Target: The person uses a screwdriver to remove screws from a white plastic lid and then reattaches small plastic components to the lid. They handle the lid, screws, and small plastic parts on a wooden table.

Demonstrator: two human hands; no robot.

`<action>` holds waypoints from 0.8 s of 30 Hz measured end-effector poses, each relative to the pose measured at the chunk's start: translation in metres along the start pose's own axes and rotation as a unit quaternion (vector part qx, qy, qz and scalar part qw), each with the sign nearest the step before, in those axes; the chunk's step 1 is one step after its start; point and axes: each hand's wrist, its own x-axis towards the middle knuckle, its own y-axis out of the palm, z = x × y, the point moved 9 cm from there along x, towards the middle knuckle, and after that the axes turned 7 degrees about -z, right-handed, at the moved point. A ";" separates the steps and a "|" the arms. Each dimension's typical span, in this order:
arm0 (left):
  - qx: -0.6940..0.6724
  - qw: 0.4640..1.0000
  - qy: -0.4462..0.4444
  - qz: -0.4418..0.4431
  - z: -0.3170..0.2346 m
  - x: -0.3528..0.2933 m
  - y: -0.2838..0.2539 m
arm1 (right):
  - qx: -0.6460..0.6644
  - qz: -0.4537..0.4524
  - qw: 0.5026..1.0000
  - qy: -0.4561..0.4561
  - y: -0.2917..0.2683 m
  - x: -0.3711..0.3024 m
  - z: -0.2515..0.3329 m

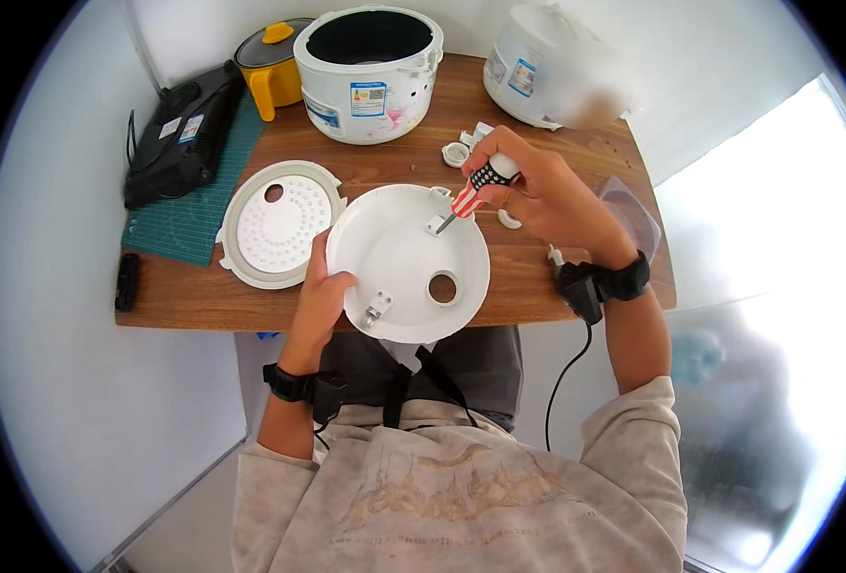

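Observation:
My left hand (323,298) grips the left rim of a round white rice cooker lid shell (394,258), its inner side facing up at the table's front edge. My right hand (528,181) is closed around a screwdriver (475,191) with a red, white and dark patterned handle. The screwdriver's tip reaches down to a small white bracket near the shell's upper right. A second bracket with a metal part (378,307) sits at the shell's lower left, and a round hole opens at its right. To the left lies a pale inner lid plate (284,224) dotted with small bumps.
Behind stands a white rice cooker body (367,76) with its top off. A lidded rice cooker (537,72) is at the back right, near small white parts (459,151). At left are a yellow pot (270,81), a black device (184,134) and a green cutting mat (179,229).

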 end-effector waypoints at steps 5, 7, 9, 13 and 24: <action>-0.003 1.000 0.008 -0.017 0.002 0.002 -0.002 | 0.004 -0.053 0.999 0.001 -0.003 -0.008 -0.001; -0.009 1.000 0.010 -0.020 -0.001 0.000 -0.001 | -0.001 -0.086 0.996 -0.014 -0.004 -0.013 -0.001; -0.017 1.000 0.008 -0.026 -0.006 -0.004 0.000 | 0.006 -0.105 0.994 -0.016 -0.002 -0.018 0.000; 0.018 0.999 0.036 -0.028 -0.012 -0.005 0.001 | 0.002 -0.128 0.991 -0.028 -0.002 -0.021 0.007; 0.045 0.998 0.032 -0.039 0.005 -0.002 -0.010 | -0.135 -0.111 0.985 0.016 -0.039 -0.064 0.026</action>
